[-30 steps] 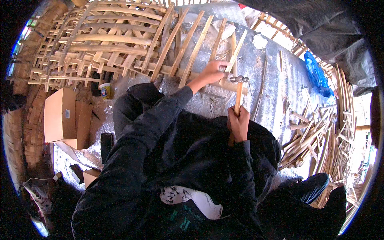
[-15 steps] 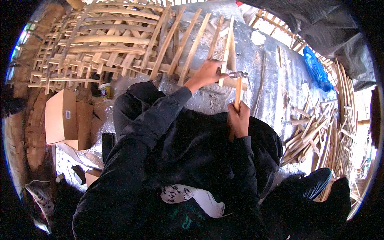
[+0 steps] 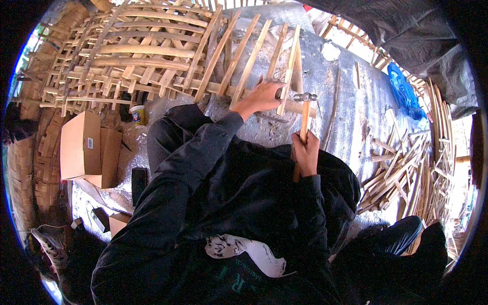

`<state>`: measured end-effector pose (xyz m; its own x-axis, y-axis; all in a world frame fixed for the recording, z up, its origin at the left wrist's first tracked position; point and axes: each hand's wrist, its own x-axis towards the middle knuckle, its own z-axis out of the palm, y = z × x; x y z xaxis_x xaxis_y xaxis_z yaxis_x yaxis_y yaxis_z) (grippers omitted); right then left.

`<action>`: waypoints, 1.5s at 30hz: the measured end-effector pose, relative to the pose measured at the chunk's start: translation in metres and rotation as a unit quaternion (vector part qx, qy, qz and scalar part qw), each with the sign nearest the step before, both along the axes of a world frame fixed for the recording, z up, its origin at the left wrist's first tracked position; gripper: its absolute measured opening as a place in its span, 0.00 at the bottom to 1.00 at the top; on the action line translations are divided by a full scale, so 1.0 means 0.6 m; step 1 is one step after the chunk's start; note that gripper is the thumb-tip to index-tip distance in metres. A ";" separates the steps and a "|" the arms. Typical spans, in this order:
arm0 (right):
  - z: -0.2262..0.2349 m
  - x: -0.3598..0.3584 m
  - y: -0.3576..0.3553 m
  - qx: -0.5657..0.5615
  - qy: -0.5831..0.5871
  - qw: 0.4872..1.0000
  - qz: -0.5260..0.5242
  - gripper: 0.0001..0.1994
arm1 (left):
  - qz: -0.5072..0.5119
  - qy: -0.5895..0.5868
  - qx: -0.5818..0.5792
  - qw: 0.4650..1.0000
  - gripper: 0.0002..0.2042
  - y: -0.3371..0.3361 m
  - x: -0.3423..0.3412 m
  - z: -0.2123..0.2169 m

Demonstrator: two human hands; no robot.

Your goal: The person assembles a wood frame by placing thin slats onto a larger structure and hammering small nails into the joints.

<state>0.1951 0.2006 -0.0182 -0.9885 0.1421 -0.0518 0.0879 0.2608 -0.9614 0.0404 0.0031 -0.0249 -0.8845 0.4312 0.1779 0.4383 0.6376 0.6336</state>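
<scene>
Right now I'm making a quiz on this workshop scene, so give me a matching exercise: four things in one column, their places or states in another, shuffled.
Things:
1. hammer
2. left hand
3. cardboard box
4. loose wooden slats

Places or states:
A. piled at the right on the silver sheet
B. gripped by the right hand, head up
C. resting on the slat frame
D. standing at the left, beside the person's leg

Pairs: 1-B, 2-C, 3-D, 4-A

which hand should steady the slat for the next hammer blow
Left. The left hand already rests on the slat beside the hammer head, while the right hand grips the handle.
</scene>
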 end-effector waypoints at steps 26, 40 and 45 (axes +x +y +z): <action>0.053 -0.057 -0.030 -0.096 -0.008 0.995 0.008 0.09 | -0.086 0.098 0.005 0.992 0.39 -0.032 -0.001 0.026; 0.039 -0.061 -0.038 -0.073 0.047 0.993 0.077 0.05 | -0.093 -0.260 0.299 0.913 0.11 -0.025 0.076 0.079; 0.036 -0.060 -0.039 -0.053 0.054 0.994 0.082 0.06 | -0.085 -0.275 0.306 0.907 0.11 -0.041 0.093 0.083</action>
<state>0.1589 0.1774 0.0033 -0.9985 -0.0218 0.0507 -0.0535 0.1589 -0.9858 0.0960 -0.0213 0.0251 -0.8417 0.5396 -0.0187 0.0066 0.0449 0.9990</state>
